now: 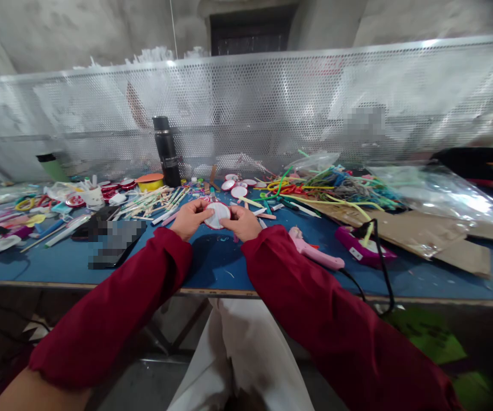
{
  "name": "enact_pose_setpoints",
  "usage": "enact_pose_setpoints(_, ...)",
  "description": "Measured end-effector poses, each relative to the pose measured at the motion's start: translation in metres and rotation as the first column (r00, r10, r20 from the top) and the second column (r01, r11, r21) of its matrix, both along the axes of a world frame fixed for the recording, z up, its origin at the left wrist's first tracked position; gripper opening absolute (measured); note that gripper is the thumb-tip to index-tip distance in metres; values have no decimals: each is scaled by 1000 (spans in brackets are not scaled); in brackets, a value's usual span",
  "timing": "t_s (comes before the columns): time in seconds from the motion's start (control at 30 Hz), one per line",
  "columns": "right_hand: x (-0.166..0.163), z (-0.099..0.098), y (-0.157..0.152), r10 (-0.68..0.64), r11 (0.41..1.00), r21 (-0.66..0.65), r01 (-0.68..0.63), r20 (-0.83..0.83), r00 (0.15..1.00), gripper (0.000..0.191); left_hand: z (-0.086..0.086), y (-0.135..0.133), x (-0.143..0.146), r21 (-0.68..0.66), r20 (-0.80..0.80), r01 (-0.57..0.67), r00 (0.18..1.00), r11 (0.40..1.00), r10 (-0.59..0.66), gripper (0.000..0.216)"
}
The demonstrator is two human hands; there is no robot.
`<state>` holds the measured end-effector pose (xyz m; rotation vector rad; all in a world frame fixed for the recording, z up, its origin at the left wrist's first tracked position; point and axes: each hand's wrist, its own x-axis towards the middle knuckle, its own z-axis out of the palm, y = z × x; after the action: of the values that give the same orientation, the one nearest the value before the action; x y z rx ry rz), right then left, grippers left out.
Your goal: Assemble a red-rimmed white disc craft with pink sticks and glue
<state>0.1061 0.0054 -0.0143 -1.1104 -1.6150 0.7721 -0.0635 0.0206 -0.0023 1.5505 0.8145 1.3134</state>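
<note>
Blue surface (212, 268) strewn with craft bits, backed by a perforated metal screen (272, 103).

Over the middle of it, the left hand (190, 220) and right hand (243, 222) hold a round white disc (217, 216) with a red rim between them, fingers closed on its opposite edges; whether it touches the blue top cannot be told. A pink glue gun (315, 255) lies just right of the right sleeve, with a purple glue gun (358, 246) beyond it beside cardboard (404, 228). Coloured pipe cleaners (336, 187) are heaped behind, and a black flask (166, 151) stands upright by the screen.
</note>
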Motion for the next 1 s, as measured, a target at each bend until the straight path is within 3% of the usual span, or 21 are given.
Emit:
enact_pose_setpoints(0.37,0,2,-2,-10,1000,25,10,9,1000,22,0,-1,-1,-11,5,11,1000,1000,-11,29)
enact_pose_setpoints(0.63,2,2,0,-43,998,58,40,50,998,20,-2,0,1,-101,79,73,995,992,-65,34)
enact_pose_setpoints(1.0,2,1,2,-16,1000,16,16,-16,1000,18,-8,8,0,-66,5,96,995,993,-96,41)
